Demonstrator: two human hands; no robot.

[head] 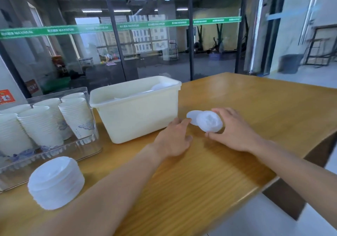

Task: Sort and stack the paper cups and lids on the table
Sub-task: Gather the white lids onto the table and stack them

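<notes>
On the wooden table (237, 162), just off the right-hand end of the cream tub (138, 115), the right hand (235, 131) pinches a translucent lid (209, 121) by its rim, thumb on the near edge and fingers curled over the far edge, with the lid tilted up toward the camera. A second lid (193, 116) lies flat behind it, partly covered and touching or nearly so.

The left hand (173, 139) holds nothing; its fingers are loosely spread and the forefinger tip reaches to the edge of that flat lid, whether touching it I cannot tell.

The lid stack (56, 182) stands near the table's left front, well apart from both hands, in front of the clear tray (85, 144) of nested cups (76, 117). So the held lid must travel left across the left forearm's line; the left hand is the nearer one to that stack, and handing over looks likely.
</notes>
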